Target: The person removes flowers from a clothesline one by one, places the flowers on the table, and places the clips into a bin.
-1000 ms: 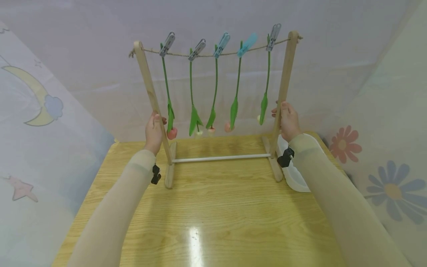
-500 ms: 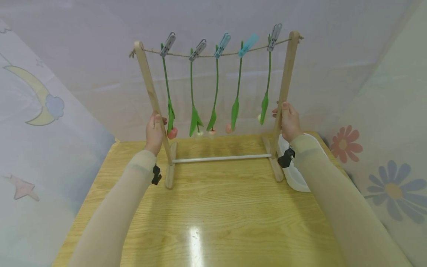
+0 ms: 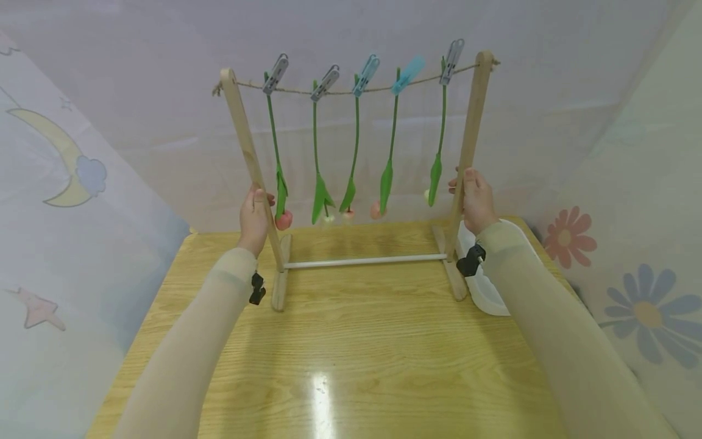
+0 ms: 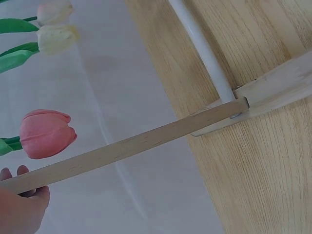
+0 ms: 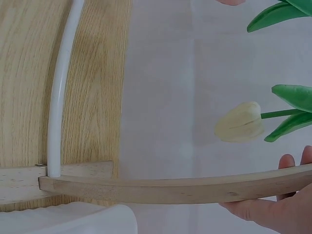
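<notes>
A wooden rack with two posts and a white crossbar stands on the table. My left hand grips its left post, thumb on the near side. The right post is held the same way by my right hand. Between the post tops runs a twine line, where grey and blue clothespins clip several artificial tulips upside down by their stems. A pink tulip hangs beside my left hand. Near my right hand is a cream tulip.
A white plastic tub stands on the wooden table just right of the rack, partly under my right forearm. A pale backdrop rises behind the table's far edge. Printed walls flank both sides.
Both hands keep their hold on the posts. The rack and tulips show barely any shift, only a slight drift to the right in the view.
</notes>
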`<state>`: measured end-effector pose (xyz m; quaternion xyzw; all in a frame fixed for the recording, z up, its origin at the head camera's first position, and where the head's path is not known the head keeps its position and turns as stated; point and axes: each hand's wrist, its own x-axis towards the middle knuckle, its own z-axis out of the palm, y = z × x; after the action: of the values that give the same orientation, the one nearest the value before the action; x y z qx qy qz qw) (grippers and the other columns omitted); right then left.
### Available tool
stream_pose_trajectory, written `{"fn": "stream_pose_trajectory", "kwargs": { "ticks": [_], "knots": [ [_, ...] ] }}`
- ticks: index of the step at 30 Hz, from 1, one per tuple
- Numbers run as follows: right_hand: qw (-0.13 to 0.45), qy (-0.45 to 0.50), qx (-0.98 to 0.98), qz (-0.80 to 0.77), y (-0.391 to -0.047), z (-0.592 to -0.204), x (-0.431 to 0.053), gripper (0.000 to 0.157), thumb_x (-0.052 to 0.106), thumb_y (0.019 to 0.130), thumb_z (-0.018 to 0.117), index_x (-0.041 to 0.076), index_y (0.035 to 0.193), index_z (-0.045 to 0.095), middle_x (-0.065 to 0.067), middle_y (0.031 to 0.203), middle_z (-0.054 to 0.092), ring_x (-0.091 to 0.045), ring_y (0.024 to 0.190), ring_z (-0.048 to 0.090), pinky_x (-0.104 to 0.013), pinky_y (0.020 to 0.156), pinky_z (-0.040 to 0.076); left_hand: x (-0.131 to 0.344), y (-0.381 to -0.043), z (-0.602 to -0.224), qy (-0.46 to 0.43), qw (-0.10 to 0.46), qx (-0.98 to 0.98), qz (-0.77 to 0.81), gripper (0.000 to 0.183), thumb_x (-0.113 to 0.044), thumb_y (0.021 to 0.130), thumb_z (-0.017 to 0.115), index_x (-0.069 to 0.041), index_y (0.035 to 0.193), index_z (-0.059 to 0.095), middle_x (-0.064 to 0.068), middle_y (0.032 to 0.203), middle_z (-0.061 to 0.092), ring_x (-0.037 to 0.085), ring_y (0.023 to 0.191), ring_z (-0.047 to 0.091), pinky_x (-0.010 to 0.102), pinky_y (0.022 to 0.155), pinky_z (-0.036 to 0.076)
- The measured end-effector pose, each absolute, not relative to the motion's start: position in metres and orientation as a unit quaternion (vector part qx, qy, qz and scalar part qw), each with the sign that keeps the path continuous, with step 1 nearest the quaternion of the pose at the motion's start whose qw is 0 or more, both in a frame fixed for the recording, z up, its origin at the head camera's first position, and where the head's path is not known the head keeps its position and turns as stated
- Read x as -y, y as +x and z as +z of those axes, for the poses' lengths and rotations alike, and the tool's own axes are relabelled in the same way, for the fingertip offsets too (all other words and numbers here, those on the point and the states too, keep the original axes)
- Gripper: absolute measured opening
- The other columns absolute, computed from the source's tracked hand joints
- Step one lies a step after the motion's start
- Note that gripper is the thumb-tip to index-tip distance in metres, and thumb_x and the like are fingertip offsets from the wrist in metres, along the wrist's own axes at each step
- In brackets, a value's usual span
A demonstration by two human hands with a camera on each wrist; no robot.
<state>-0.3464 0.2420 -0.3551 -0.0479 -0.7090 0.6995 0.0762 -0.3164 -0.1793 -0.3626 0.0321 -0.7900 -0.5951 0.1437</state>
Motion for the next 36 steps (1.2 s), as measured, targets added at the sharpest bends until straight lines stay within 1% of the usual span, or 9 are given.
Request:
{"fn": "stream_pose_trajectory", "kwargs": {
  "ticks": [6,13,18,22,25,30,32,35,36],
  "knots": [
    [0.077,-0.047,0.711,0.698,-0.3468,-0.3548,-0.2422,0.044,0.048,0.100,0.030,0.021,0.128,0.052,0.005,0.097,0.055,-0.011,0.097,0.051,-0.034,0.074,0.036,0.1793,-0.3159,-0.3630,0.033,0.142,0.791,-0.594,0.055,-0.043,0.105,0.023,0.005,0.115,0.048,0.023,0.116,0.055,0.019,0.093,0.048,0.037,0.084,0.047],
    [0.078,-0.050,0.708,0.700,-0.3450,-0.3533,-0.2410,0.044,0.049,0.100,0.031,0.021,0.127,0.053,0.005,0.096,0.056,-0.012,0.097,0.051,-0.035,0.076,0.036,0.1797,-0.3153,-0.3630,0.031,0.140,0.790,-0.596,0.055,-0.043,0.105,0.022,0.006,0.114,0.048,0.022,0.114,0.054,0.017,0.091,0.047,0.035,0.082,0.047],
    [0.078,-0.049,0.706,0.702,-0.3445,-0.3535,-0.2414,0.044,0.048,0.101,0.031,0.020,0.127,0.053,0.004,0.096,0.056,-0.012,0.096,0.052,-0.035,0.078,0.036,0.1796,-0.3145,-0.3624,0.031,0.142,0.792,-0.594,0.056,-0.042,0.106,0.022,0.007,0.114,0.048,0.024,0.116,0.054,0.021,0.097,0.049,0.038,0.086,0.046],
    [0.078,-0.042,0.707,0.702,-0.3430,-0.3535,-0.2414,0.045,0.048,0.100,0.031,0.019,0.128,0.052,0.004,0.096,0.055,-0.012,0.097,0.051,-0.036,0.081,0.036,0.1798,-0.3143,-0.3625,0.031,0.142,0.792,-0.592,0.056,-0.042,0.106,0.022,0.007,0.114,0.048,0.025,0.116,0.054,0.023,0.099,0.049,0.039,0.087,0.046],
    [0.079,-0.038,0.704,0.705,-0.3420,-0.3533,-0.2412,0.043,0.049,0.100,0.031,0.021,0.124,0.053,0.004,0.096,0.055,-0.012,0.096,0.051,-0.037,0.082,0.036,0.1802,-0.3154,-0.3638,0.031,0.141,0.793,-0.592,0.056,-0.042,0.105,0.023,0.007,0.114,0.048,0.025,0.117,0.055,0.024,0.100,0.050,0.039,0.088,0.046],
    [0.083,-0.038,0.698,0.710,-0.3420,-0.3535,-0.2411,0.038,0.048,0.100,0.033,0.023,0.118,0.055,0.005,0.093,0.056,-0.011,0.094,0.052,-0.036,0.081,0.036,0.1803,-0.3151,-0.3641,0.033,0.138,0.791,-0.595,0.057,-0.043,0.105,0.022,0.007,0.115,0.048,0.026,0.118,0.055,0.031,0.106,0.051,0.043,0.092,0.046],
    [0.082,-0.039,0.699,0.709,-0.3420,-0.3534,-0.2412,0.037,0.049,0.100,0.033,0.024,0.117,0.055,0.005,0.093,0.056,-0.011,0.094,0.052,-0.035,0.079,0.036,0.1805,-0.3149,-0.3639,0.033,0.136,0.789,-0.598,0.058,-0.043,0.105,0.022,0.007,0.116,0.048,0.027,0.119,0.054,0.036,0.110,0.050,0.045,0.093,0.045],
    [0.084,-0.039,0.703,0.705,-0.3418,-0.3529,-0.2412,0.038,0.049,0.100,0.033,0.024,0.118,0.054,0.006,0.093,0.056,-0.011,0.094,0.052,-0.034,0.077,0.037,0.1806,-0.3153,-0.3639,0.034,0.136,0.788,-0.599,0.058,-0.044,0.105,0.023,0.007,0.116,0.047,0.026,0.120,0.054,0.039,0.113,0.049,0.046,0.095,0.045],
    [0.084,-0.038,0.701,0.707,-0.3417,-0.3526,-0.2412,0.039,0.049,0.100,0.033,0.022,0.119,0.055,0.006,0.093,0.056,-0.011,0.094,0.052,-0.033,0.076,0.037,0.1805,-0.3152,-0.3634,0.034,0.135,0.789,-0.598,0.058,-0.044,0.105,0.022,0.007,0.116,0.047,0.026,0.120,0.054,0.039,0.113,0.049,0.046,0.094,0.045]
  ]
}}
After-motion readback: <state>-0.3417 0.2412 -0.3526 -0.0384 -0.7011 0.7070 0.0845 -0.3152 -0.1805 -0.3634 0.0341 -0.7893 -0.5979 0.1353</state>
